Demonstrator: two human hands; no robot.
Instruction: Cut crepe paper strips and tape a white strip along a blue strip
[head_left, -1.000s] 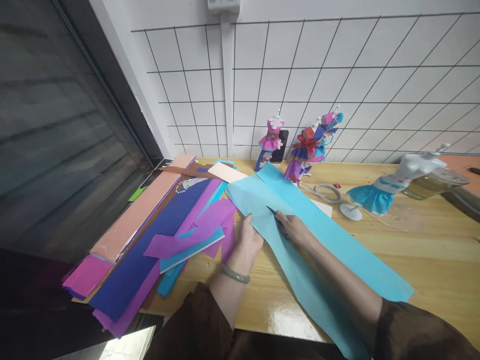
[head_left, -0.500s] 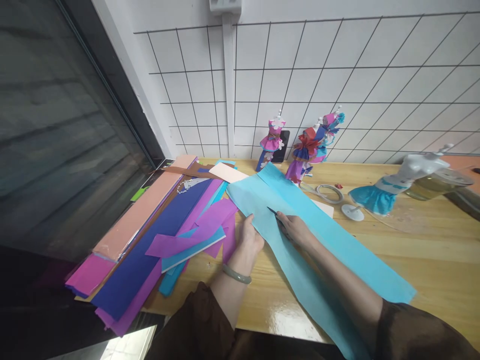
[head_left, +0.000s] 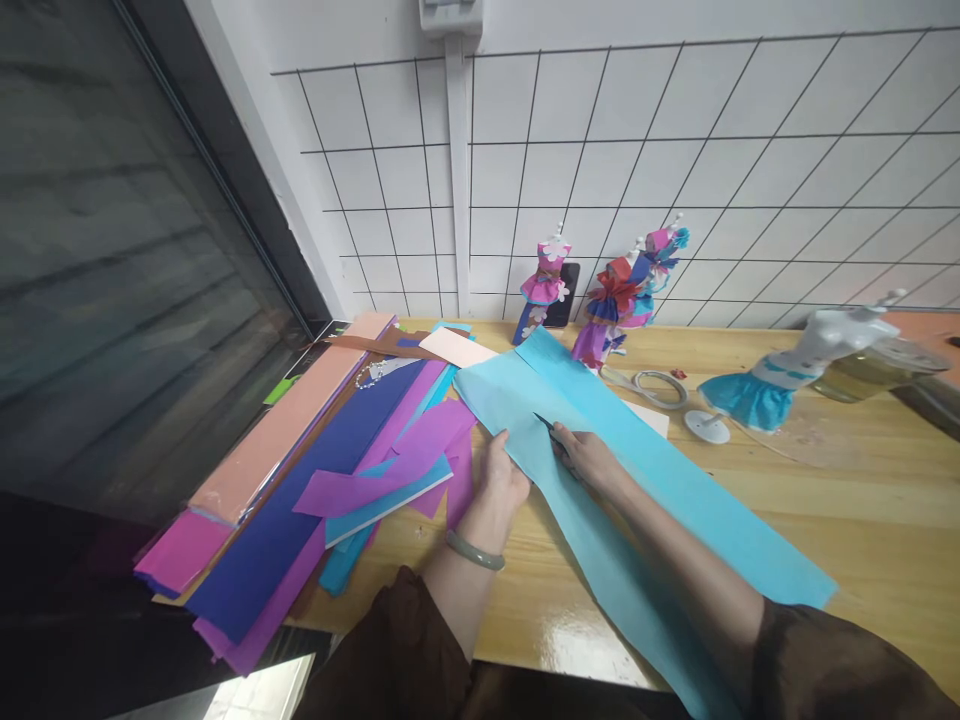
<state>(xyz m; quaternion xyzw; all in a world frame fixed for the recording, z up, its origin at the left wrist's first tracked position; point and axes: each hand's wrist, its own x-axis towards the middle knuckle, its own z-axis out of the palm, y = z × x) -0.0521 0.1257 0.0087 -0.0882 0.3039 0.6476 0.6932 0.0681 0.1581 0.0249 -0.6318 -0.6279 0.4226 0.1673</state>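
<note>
A long sheet of light blue crepe paper (head_left: pixel 697 480) lies across the wooden table, one layer spread towards me over its lower edge. My left hand (head_left: pixel 501 478) pinches the left edge of this paper, thumb on top and fingers underneath. In my right hand (head_left: pixel 592 458) is a pair of dark scissors (head_left: pixel 545 421), whose tip points up and left over the paper. The handles are mostly covered by my fingers. Whether the blades are apart, I cannot tell.
Left of my hands lie stacked crepe paper packs (head_left: pixel 300 430) and purple strips (head_left: pixel 375 485). Against the tiled wall stand small dressed mannequins (head_left: pixel 546 275) and a phone (head_left: pixel 568 290). A white mannequin in a blue skirt (head_left: pixel 757 395) leans at right, near a coil of cord (head_left: pixel 660 390).
</note>
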